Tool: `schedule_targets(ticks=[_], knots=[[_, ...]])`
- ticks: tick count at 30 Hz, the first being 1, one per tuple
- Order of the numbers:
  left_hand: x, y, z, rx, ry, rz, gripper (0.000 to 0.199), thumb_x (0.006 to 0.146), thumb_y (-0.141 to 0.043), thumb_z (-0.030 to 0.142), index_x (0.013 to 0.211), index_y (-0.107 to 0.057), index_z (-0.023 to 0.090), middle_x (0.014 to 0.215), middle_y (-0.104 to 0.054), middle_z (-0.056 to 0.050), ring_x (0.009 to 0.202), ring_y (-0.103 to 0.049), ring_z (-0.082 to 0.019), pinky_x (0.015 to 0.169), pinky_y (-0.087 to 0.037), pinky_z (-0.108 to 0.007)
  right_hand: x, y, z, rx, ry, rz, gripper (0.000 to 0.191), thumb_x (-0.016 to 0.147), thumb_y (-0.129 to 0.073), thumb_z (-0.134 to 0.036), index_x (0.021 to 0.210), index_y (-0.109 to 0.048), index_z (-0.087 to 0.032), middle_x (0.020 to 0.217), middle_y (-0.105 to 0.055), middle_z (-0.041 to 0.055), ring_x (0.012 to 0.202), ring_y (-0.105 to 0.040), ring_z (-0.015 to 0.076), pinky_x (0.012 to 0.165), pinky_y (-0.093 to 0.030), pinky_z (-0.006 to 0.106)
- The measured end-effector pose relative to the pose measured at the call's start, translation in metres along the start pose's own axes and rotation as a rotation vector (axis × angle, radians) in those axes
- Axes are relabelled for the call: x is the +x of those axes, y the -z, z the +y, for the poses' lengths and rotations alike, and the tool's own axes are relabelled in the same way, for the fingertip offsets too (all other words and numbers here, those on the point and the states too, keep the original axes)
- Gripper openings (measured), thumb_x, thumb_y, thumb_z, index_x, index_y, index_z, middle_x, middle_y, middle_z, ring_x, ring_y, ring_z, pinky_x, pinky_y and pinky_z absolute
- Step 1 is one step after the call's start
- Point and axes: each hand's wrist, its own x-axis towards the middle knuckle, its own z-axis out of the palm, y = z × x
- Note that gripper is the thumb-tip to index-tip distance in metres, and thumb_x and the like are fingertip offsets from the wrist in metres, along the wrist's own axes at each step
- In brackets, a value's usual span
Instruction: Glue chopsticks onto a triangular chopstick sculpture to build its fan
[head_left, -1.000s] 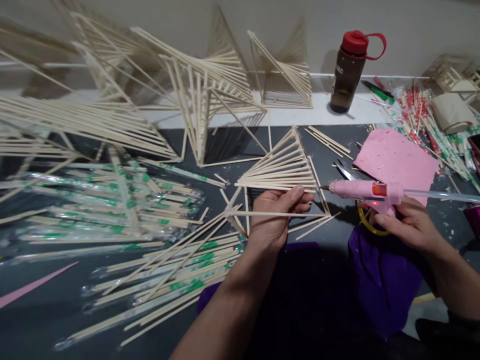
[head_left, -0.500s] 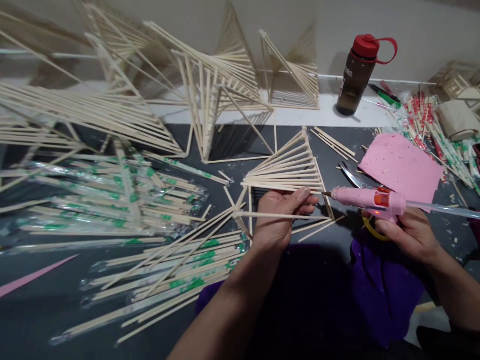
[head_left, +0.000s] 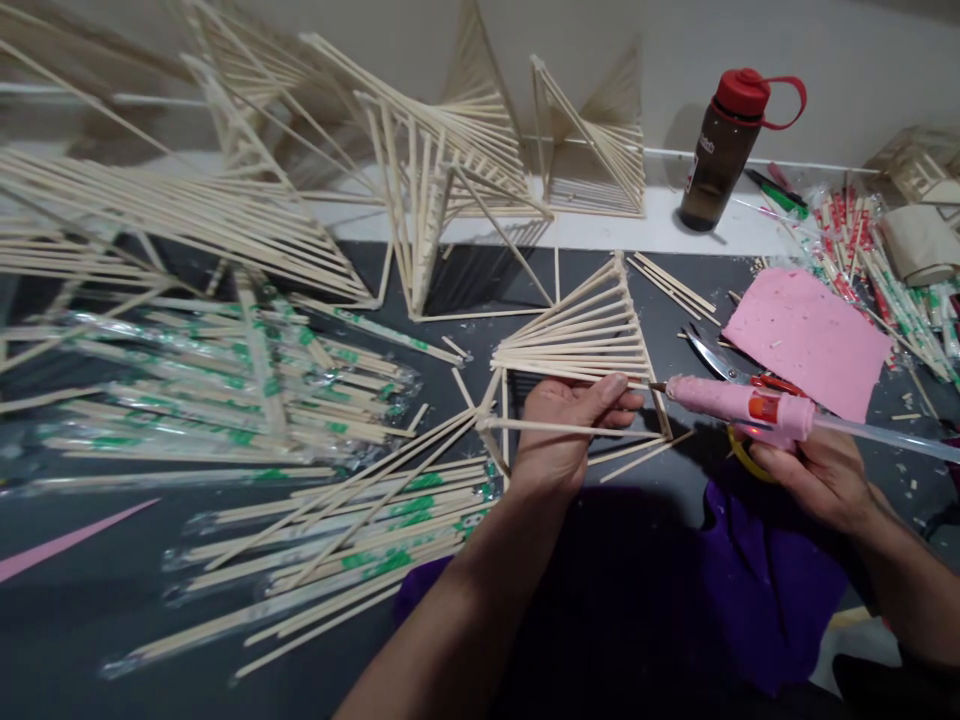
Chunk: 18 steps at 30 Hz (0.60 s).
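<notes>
From here, on the far left, I am seeing a large frame (head_left: 247, 240) running off the edge. Below it, wrapped sticks (head_left: 262, 375) are crowding the desk (head_left: 60, 650), their green print showing too small to read. The left edge is cutting off a pink strip (head_left: 82, 540); dark desk is showing below it.

At mid-desk, my left grip (head_left: 559, 410) is pinching the front stick of the small frame (head_left: 570, 350), fingertips partly hiding, the hand covering some of its base. A narrow gap is separating this frame from the cutter (head_left: 712, 355). Behind, the bottle (head_left: 720, 165) is bearing white lettering that I cannot make out.

My right grip (head_left: 825, 475) is wrapping around the glue gun (head_left: 720, 398), hiding its handle; I cannot tell whether the nozzle is touching the stick's end. A yellow ring (head_left: 742, 462) is mostly hiding underneath. Beyond, a pink sheet (head_left: 810, 340) is lying near red-printed sticks (head_left: 844, 225). The glue stick (head_left: 892, 438) is running off the right edge.
</notes>
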Motion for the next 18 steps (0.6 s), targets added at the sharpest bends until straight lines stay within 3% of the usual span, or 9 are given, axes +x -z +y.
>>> schedule_targets(ticks=[6, 11, 18], knots=[[0.0001, -0.0001, -0.0007, -0.013, -0.004, -0.011, 0.037, 0.049, -0.088, 0.034, 0.071, -0.068, 0.011, 0.061, -0.068, -0.003, 0.051, -0.063, -0.011, 0.046, -0.05, -0.016, -0.002, 0.0, 0.0007, -0.067, 0.009, 0.028, 0.033, 0.091, -0.052, -0.035, 0.121, -0.064, -0.03, 0.095, -0.074, 0.0075, 0.081, -0.07, 0.025, 0.076, -0.057, 0.037], [-0.0001, -0.0006, 0.0004, -0.001, 0.015, -0.006, 0.04, 0.047, -0.088, 0.036, 0.07, -0.068, 0.01, 0.06, -0.068, -0.002, 0.05, -0.062, -0.01, 0.046, -0.049, -0.016, 0.0007, 0.0008, -0.0013, -0.048, 0.071, 0.015, 0.046, 0.093, -0.048, -0.028, 0.138, -0.048, -0.027, 0.114, -0.07, 0.0076, 0.103, -0.068, 0.0245, 0.087, -0.057, 0.034], [0.0005, 0.0007, -0.0014, -0.012, 0.016, 0.023, 0.039, 0.046, -0.089, 0.034, 0.071, -0.069, 0.011, 0.062, -0.068, -0.002, 0.049, -0.06, -0.009, 0.046, -0.049, -0.016, 0.0016, -0.0004, 0.0011, 0.014, 0.096, -0.034, 0.057, 0.092, -0.047, -0.02, 0.148, -0.034, -0.028, 0.132, -0.061, 0.0081, 0.117, -0.062, 0.0246, 0.095, -0.056, 0.036]])
